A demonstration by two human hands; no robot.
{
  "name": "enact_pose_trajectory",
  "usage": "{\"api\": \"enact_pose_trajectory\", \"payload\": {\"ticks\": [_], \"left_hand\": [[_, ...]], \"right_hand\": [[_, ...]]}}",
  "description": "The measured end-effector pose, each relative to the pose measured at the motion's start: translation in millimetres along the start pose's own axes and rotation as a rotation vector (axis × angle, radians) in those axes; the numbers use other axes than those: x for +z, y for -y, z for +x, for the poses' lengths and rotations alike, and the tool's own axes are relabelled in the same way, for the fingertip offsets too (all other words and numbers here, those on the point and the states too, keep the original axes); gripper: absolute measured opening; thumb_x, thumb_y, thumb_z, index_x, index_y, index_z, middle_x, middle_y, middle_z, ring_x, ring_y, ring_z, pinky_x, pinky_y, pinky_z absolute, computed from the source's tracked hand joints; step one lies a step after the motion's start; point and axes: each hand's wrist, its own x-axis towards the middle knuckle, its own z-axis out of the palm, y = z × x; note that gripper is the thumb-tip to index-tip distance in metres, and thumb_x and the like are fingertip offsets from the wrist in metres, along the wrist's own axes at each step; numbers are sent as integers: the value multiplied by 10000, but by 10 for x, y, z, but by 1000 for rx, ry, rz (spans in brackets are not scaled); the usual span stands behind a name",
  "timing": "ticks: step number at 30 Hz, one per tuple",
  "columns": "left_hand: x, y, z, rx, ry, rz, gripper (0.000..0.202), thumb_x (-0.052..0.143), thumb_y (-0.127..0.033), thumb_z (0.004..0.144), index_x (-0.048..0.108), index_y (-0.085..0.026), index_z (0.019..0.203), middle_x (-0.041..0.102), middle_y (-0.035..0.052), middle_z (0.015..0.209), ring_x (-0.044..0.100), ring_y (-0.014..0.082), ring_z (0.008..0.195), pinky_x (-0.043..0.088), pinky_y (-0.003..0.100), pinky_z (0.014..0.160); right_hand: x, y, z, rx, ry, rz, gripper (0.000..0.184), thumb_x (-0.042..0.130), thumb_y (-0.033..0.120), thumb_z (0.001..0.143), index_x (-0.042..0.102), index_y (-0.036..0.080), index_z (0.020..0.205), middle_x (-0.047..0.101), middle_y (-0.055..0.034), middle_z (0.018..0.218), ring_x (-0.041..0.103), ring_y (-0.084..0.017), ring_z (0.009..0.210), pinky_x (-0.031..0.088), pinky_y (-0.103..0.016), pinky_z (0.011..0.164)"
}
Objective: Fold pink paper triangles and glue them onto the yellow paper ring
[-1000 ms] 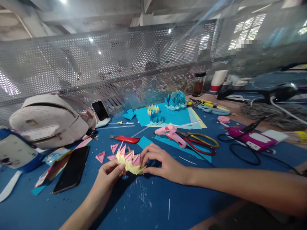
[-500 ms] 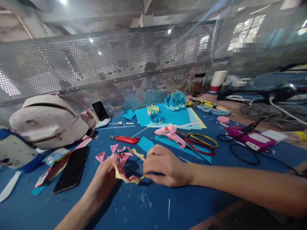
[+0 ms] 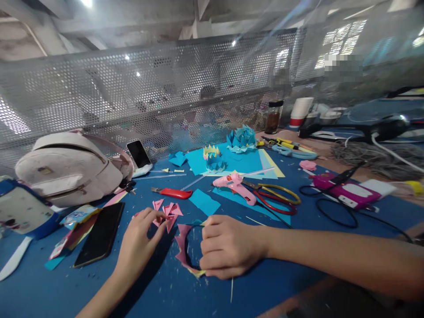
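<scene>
My right hand (image 3: 228,247) is closed on a curved strip of pointed paper (image 3: 182,249), pink on the visible side with some yellow at its lower end. Part of the strip is hidden behind my fingers. Over to the left, my left hand (image 3: 142,234) reaches over a small pile of folded pink paper pieces (image 3: 172,211), its thumb and forefinger apart at the edge of the pile. Beyond my hands lie a red utility knife (image 3: 175,193), a pink hot glue gun (image 3: 236,186) and scissors (image 3: 278,198) with red and yellow handles.
Blue paper (image 3: 205,201) and a blue paper flower (image 3: 242,139) lie further back. On the left are a phone (image 3: 99,234), a pale backpack (image 3: 69,168) and a blue-and-white container (image 3: 24,210). A magenta device (image 3: 346,191) with black cable is at right. A perforated screen (image 3: 149,97) stands behind.
My left hand has let go of the paper strip and moved left to the pink pieces. My right hand has come slightly nearer with the strip, turning it.
</scene>
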Motion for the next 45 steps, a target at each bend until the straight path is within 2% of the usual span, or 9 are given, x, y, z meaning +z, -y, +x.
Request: {"api": "enact_pose_trajectory", "payload": {"ticks": [4, 7, 13, 18, 22, 30, 34, 40, 45], "left_hand": [[5, 40, 13, 83, 7, 352, 247, 582, -456, 928, 666, -233, 863, 641, 29, 893, 604, 257, 852, 351, 375, 766], [46, 7, 8, 122, 16, 455, 254, 621, -480, 906, 669, -230, 889, 638, 39, 908, 601, 269, 868, 343, 383, 771], [107, 2, 2, 139, 9, 410, 93, 649, -334, 890, 673, -244, 875, 662, 39, 910, 606, 270, 890, 354, 390, 814], [106, 25, 5, 156, 20, 345, 86, 598, -280, 910, 679, -251, 909, 683, 29, 936, 632, 250, 907, 385, 389, 855], [126, 39, 5, 196, 68, 277, 188, 558, -194, 921, 692, -298, 1003, 683, 21, 996, 639, 225, 930, 402, 398, 896], [147, 50, 16, 210, 61, 184, 116, 570, -180, 901, 656, -244, 857, 685, 16, 950, 660, 220, 907, 434, 385, 871], [106, 15, 13, 227, 11, 148, 123, 531, -194, 945, 626, -234, 878, 700, 22, 982, 669, 220, 941, 422, 372, 886], [-10, -109, -38, 354, -254, 51, 82, 570, -164, 946, 602, -237, 930, 754, 24, 948, 688, 192, 840, 425, 327, 841], [1, -244, -107, 525, -197, 100, 161, 639, -107, 890, 611, -248, 964, 780, -5, 919, 694, 168, 765, 397, 308, 853]], "right_hand": [[21, 7, -6, 16, 9, 47, 210, 502, 360, 994, 625, 209, 917, 679, 1, 785, 547, -153, 736, 357, -357, 726], [33, 2, -14, 35, 8, 82, 196, 515, 367, 985, 622, 214, 924, 690, -6, 814, 571, -155, 750, 360, -358, 740], [32, -6, -13, 58, -32, 116, 177, 497, 340, 987, 611, 213, 942, 692, -4, 803, 575, -157, 756, 372, -358, 752], [30, -13, -17, 78, -11, 122, 153, 501, 327, 980, 609, 224, 947, 704, -10, 836, 590, -160, 776, 381, -362, 765], [25, -18, -12, 65, -39, 134, 155, 488, 308, 985, 603, 214, 945, 702, -10, 819, 583, -159, 756, 380, -358, 756], [42, -12, -19, 129, -38, 179, 161, 492, 308, 987, 615, 216, 935, 703, -24, 834, 578, -167, 775, 374, -357, 751], [18, 4, -12, 310, -148, 284, 206, 444, 289, 1007, 626, 200, 969, 688, -49, 860, 567, -178, 815, 399, -341, 772], [-26, -12, 5, 736, -282, 480, 198, 481, 314, 1014, 614, 181, 953, 653, -54, 938, 548, -167, 857, 434, -303, 793], [9, -1, 26, 883, -224, 621, 228, 580, 389, 962, 663, 183, 911, 668, -25, 896, 553, -160, 828, 424, -274, 737]]}}
